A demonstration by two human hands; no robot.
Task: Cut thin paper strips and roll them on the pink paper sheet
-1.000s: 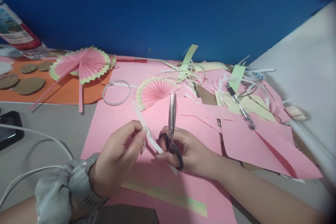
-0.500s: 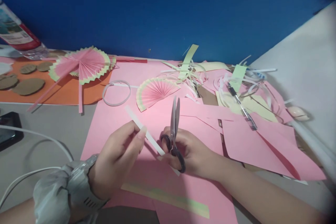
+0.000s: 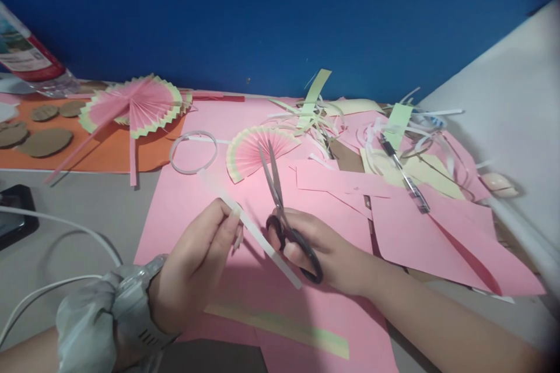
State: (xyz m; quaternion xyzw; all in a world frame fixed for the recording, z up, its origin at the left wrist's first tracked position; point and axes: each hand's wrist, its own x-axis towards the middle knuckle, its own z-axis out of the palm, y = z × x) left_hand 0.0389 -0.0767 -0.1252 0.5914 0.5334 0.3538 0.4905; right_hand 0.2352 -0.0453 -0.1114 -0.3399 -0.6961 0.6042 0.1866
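Between the thumb and fingers of my left hand (image 3: 203, 245) is pinched a narrow white strip (image 3: 262, 240), slanting down to the right. My right hand (image 3: 321, 247) holds black-handled scissors (image 3: 276, 183) by the finger loops, blades pointing up and slightly parted. The strip's lower end lies beside the scissor handles, free of the right fingers. Both hands are over a large pink paper sheet (image 3: 175, 227). A pale yellow-green strip (image 3: 280, 329) lies on the pink paper nearer me. Beyond the blades rests a pleated pink and yellow paper fan (image 3: 258, 151).
A roll of tape or ring (image 3: 193, 172) lies behind my left hand. Farther left are a pleated round fan (image 3: 140, 105), brown discs (image 3: 46, 142) on orange paper (image 3: 114, 157) and a bottle (image 3: 32, 55). Right: a pen (image 3: 405, 173), paper scraps (image 3: 315, 108) and folded pink paper (image 3: 441, 233). A phone (image 3: 17, 215) sits left.
My right fingers have let go of the strip's lower part. The scissors have tilted left and their blades have opened a little. My left hand still pinches the strip.
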